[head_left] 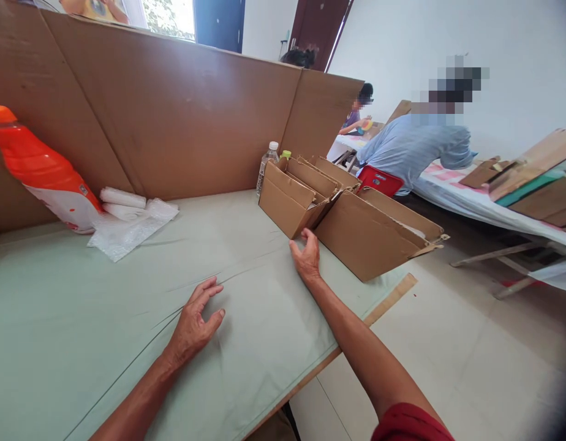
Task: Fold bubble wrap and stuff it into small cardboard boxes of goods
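Observation:
My left hand [198,321] hovers over or rests on the pale green tablecloth [103,306], its thumb apart from the fingers and nothing in it. Farther forward and to the right, my right hand [307,254] is beside the cardboard boxes, fingers curved, thumb apart, holding nothing visible. Just past its fingertips stands a smaller open cardboard box [285,199]. A larger cardboard box [361,236] is to its right, with its flaps up. Whether the right fingertips touch a box I cannot tell. What lies inside the boxes is hidden.
An orange bottle [44,171] leans at the left beside white rolls and bubble wrap [131,229]. A clear bottle [267,165] stands behind the boxes. A tall cardboard panel [186,116] walls the table's back. A person in a blue shirt [407,147] sits at another table, right.

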`<state>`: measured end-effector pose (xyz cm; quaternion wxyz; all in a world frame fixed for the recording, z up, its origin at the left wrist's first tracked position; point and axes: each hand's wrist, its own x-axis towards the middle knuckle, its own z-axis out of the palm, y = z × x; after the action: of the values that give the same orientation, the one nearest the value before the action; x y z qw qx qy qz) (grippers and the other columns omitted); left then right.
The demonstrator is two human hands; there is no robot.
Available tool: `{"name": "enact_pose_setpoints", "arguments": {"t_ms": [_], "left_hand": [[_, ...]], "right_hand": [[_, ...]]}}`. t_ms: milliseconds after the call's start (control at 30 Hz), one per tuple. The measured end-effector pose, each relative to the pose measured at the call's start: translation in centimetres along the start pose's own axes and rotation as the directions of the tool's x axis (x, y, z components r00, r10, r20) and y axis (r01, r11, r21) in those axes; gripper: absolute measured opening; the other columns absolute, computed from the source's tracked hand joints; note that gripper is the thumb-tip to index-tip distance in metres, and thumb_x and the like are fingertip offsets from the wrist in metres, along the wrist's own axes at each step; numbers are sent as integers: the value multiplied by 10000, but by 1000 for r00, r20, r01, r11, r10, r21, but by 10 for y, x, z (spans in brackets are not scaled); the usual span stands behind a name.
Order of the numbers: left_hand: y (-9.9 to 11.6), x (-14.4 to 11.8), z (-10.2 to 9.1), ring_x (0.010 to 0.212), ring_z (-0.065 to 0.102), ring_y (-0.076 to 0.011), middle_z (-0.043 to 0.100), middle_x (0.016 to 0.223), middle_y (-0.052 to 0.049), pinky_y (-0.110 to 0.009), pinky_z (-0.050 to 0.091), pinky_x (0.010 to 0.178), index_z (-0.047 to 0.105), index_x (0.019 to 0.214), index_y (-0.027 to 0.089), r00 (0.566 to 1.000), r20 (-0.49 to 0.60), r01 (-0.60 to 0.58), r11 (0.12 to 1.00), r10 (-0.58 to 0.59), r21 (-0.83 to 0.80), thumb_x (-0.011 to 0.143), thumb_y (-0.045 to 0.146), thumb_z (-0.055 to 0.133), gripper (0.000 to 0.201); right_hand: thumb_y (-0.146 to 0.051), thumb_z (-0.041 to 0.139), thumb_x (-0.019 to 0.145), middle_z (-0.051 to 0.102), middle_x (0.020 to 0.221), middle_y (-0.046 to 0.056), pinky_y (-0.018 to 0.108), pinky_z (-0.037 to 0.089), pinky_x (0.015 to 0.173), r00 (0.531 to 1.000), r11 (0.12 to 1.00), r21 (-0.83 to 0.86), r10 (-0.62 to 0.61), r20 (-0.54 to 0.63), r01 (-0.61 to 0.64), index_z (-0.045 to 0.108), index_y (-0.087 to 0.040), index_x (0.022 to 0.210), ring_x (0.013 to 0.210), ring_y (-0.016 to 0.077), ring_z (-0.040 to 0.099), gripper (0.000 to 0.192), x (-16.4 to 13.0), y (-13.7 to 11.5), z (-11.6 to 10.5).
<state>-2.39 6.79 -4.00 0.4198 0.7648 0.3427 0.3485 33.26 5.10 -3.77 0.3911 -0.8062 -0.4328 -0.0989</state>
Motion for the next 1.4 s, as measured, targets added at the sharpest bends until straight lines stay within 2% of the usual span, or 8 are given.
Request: {"name": "enact_pose_setpoints", "arguments": {"t_ms": [267,500,567,667,833,967,1200,1400], "left_hand": [[12,8,8,1324,564,-320,546,1466,-166,-500,542,1020,680,1213,201,997,80,-4,1000,3,8,767,184,581,457],[36,-21,-27,1270,619,-301,624,1408,-128,-408,510,1072,751,1133,205,917,373,-166,985,140,40,736,241,714,401],[39,-29,-65,1281,615,-282,615,1424,-125,-386,501,1081,719,1211,206,889,424,-222,972,171,74,790,269,695,426],[36,-22,-157,1288,607,-266,666,1357,-92,-413,479,1110,694,1229,239,998,6,-61,907,64,417,775,191,669,458],[31,17,-334,1467,370,-344,523,1474,-205,-548,232,1235,486,1386,1,757,-652,503,592,50,629,785,72,591,614],[27,27,-401,1443,375,-411,534,1430,-212,-691,251,1150,293,1439,-91,660,-751,634,527,12,565,874,84,519,633],[19,3,-393,1275,584,-325,664,1266,-107,-606,429,1076,434,1419,13,695,-719,609,540,-10,581,835,85,465,590],[49,-95,-333,1088,688,-228,707,1263,-54,-442,507,1055,483,1457,229,796,-582,335,680,168,653,839,245,514,619]], "right_hand": [[-289,536,824,672,1295,172,543,438,1035,924,980,49,-197,328,192,710,-172,1108,1229,349,590,354,-23,-43,16],[-392,492,947,628,1401,169,526,466,1039,604,743,202,-646,466,639,673,-182,1263,1295,338,576,421,-72,-137,82],[-393,482,968,604,1435,172,513,461,1054,505,656,264,-730,461,707,647,-166,1318,1328,335,553,448,-96,-166,88],[-411,456,995,577,1474,149,512,449,1072,404,572,338,-796,451,747,608,-183,1385,1371,329,515,476,-118,-191,88],[-442,437,1012,571,1486,127,519,457,1064,391,580,364,-789,474,729,583,-224,1424,1375,323,517,489,-119,-197,81],[-441,436,1014,579,1479,122,517,454,1072,386,583,360,-783,488,728,593,-226,1412,1377,320,519,479,-117,-199,77],[-441,437,1017,581,1477,123,506,456,1080,392,589,360,-780,488,724,608,-206,1391,1377,311,522,473,-118,-202,72],[-450,451,1014,602,1449,137,509,467,1071,426,601,385,-784,451,700,624,-196,1356,1345,310,550,460,-119,-198,74]]}}
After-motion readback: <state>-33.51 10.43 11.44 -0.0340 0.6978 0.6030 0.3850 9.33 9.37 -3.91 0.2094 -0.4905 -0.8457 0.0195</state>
